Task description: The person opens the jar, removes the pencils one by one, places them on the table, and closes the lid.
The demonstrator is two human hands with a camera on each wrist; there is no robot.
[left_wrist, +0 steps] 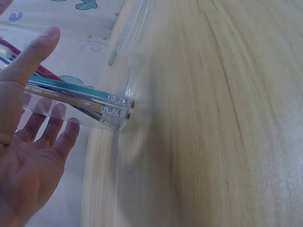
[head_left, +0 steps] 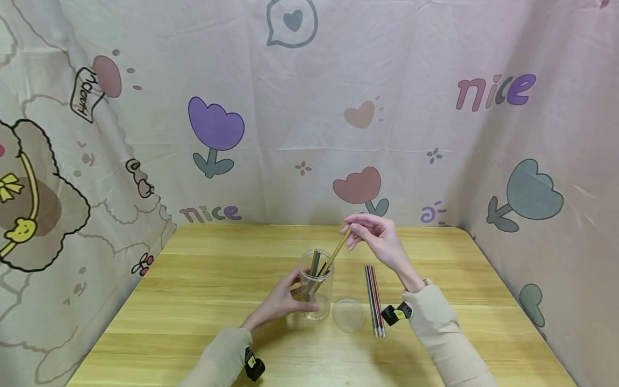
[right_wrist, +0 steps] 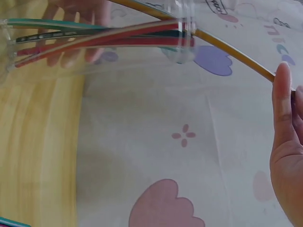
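Note:
My left hand [head_left: 282, 299] grips a clear jar [head_left: 323, 306] that stands upright on the table, thumb on one side and fingers on the other. Several pencils [left_wrist: 75, 90] lean inside it; teal, orange and red ones show, with eraser ends at the bottom in the left wrist view. Above and right of the jar, my right hand [head_left: 384, 244] pinches a yellow pencil [head_left: 339, 249] by its upper end. That pencil slants down through the jar's mouth, its lower part inside, as the right wrist view [right_wrist: 236, 54] also shows.
A clear round lid [head_left: 348, 315] lies flat just right of the jar. Farther right, several pencils [head_left: 374, 301] lie side by side on the wooden table [head_left: 203, 301], below my right forearm. A printed cloth [head_left: 290, 107] hangs behind the table and along its sides.

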